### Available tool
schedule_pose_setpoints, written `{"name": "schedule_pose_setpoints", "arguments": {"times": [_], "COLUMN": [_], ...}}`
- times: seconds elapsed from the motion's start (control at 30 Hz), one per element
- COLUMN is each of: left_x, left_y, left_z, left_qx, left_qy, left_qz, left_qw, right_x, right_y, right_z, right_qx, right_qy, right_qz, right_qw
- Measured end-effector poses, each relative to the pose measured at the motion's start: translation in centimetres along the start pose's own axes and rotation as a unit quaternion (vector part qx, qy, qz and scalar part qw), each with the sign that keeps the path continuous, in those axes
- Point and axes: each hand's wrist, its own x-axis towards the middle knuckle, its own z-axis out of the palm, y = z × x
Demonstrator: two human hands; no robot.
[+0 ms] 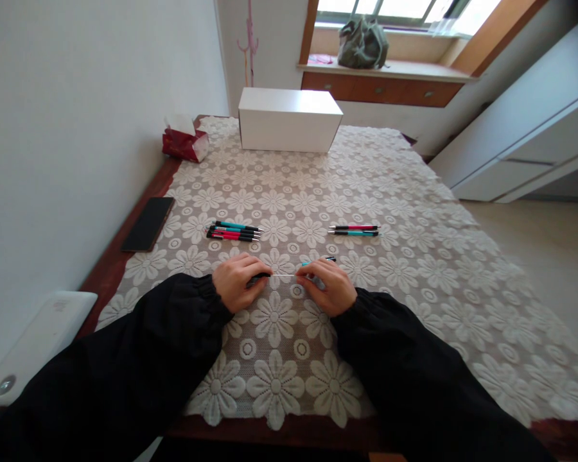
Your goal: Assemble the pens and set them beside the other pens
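While no brand, label or writing can be read on any item, the contents of the table are plain. Left hand is closed around a dark pen part, and right hand pinches a teal pen barrel; a thin refill spans the gap between them, near the table's near centre. Four pens lie grouped far left of the hands, two pens far right. A closed white box stands at the far edge, contents unseen. Left of it, a red tissue pack shows a white tissue. A dark phone lies on the left edge.
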Motion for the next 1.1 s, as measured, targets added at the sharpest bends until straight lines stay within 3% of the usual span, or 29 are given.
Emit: {"name": "schedule_pose_setpoints", "arguments": {"times": [0.17,0.43,0.57,0.7,0.77,1.0,1.1], "left_x": [0.2,0.3,0.1,-0.2,-0.3,-0.3,-0.6], "left_y": [0.3,0.1,0.5,1.3,1.6,3.5,4.7], "left_z": [-0.5,-0.4,-0.5,-0.8,-0.9,-1.1,-0.7], "left_qx": [0.025,0.055,0.053,0.038,0.031,0.055,0.055], "left_qy": [0.011,0.000,0.030,0.029,0.019,0.027,0.040], "left_qz": [-0.048,-0.060,0.003,0.130,0.163,0.211,0.171], "left_qw": [0.998,0.997,0.998,0.990,0.986,0.975,0.983], "right_x": [0.1,0.1,0.1,0.0,-0.1,-0.5,-0.7], "right_y": [-0.3,-0.2,-0.6,-2.0,-2.7,-4.1,-4.2], "right_z": [-0.2,0.0,-0.1,-0.3,-0.2,0.6,0.8], "right_qx": [0.010,0.028,0.064,0.139,0.179,0.254,0.274], "right_qy": [0.014,-0.013,-0.042,-0.045,-0.039,-0.085,-0.101], "right_qz": [0.004,-0.042,-0.055,-0.002,0.028,0.068,0.073], "right_qw": [1.000,0.999,0.996,0.989,0.983,0.961,0.954]}}
